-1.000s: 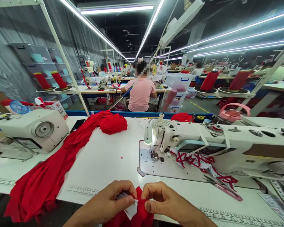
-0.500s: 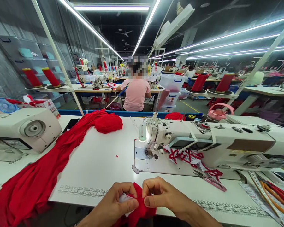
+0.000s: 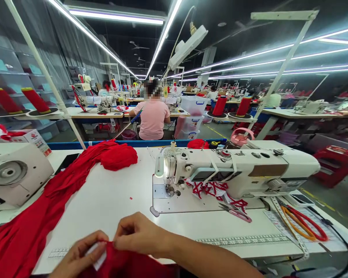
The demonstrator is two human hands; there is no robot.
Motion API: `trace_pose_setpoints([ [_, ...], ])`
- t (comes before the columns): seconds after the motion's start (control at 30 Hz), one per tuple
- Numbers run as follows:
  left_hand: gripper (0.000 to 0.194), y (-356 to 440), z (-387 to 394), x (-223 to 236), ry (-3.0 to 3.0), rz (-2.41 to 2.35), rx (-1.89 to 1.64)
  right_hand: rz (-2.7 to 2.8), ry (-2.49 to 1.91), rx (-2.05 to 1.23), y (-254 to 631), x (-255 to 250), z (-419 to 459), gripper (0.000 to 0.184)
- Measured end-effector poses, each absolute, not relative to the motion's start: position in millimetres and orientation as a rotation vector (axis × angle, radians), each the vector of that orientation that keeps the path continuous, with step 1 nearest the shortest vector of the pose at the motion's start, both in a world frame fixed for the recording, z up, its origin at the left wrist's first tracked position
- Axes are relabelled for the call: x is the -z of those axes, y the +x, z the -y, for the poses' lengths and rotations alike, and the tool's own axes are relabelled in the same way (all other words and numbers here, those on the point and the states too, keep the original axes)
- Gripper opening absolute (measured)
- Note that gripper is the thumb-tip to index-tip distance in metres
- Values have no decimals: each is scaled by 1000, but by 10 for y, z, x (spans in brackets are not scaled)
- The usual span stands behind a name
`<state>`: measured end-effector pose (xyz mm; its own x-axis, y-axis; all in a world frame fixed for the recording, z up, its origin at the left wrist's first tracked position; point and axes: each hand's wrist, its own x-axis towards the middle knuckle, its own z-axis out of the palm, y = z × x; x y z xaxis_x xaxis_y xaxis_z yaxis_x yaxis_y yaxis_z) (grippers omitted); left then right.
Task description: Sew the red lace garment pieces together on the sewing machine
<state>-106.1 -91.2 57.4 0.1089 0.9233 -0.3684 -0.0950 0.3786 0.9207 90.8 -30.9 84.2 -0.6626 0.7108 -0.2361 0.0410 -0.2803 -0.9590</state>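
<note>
At the table's front edge, my left hand [image 3: 84, 253] pinches a piece of red fabric [image 3: 130, 264] together with a small white piece [image 3: 100, 255]. Beside it, my right hand [image 3: 142, 235] grips the upper edge of the same red fabric, its fingertips almost touching the left ones. The fabric hangs down below both hands and runs out of the bottom of the view. Beyond my hands stands a white sewing machine [image 3: 258, 166] with its lamp lit. Red-and-white trimmed pieces [image 3: 211, 189] lie under its arm.
A long heap of red fabric [image 3: 66, 185] covers the table's left side, beside another machine [image 3: 14, 173]. Small pink-handled snips [image 3: 237, 214] lie before the machine. Orange-and-red-handled scissors [image 3: 304, 224] and a tape measure [image 3: 287, 220] lie at right. A person in pink [image 3: 153, 119] sits ahead.
Both hands have moved left with the red fabric, and the right forearm now reaches further across. The fabric is more spread out below the hands. The camera view has turned to the right.
</note>
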Motion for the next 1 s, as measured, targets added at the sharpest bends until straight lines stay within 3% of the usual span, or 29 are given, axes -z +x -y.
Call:
trace_pose_setpoints([
  [0.1,20,-1467,301,-1287,1546,-1408,-647,1388,-927,-1934,481,-1006,45,15],
  [0.2,14,-1377,-345,-1716,2153,-1410,-487,1308,-939,-1990,484,-1058,-197,15],
  [0.27,3,-1050,-653,-1637,2216,-1368,-408,1288,-1004,-2029,738,-952,-298,17],
  [0.47,19,65,-977,-714,2232,-1274,-153,1315,-1434,-1979,1735,-368,-331,16],
  [0.67,34,334,-1002,-506,2249,-1245,48,1560,-1677,-1758,2045,-211,-250,20],
  [0.8,31,336,-979,-456,2263,-1287,78,1799,-1686,-1415,2120,-229,-130,10],
  [1.0,43,325,-859,-474,2319,-1419,-79,2388,-1266,-345,2253,-44,11,16],
])
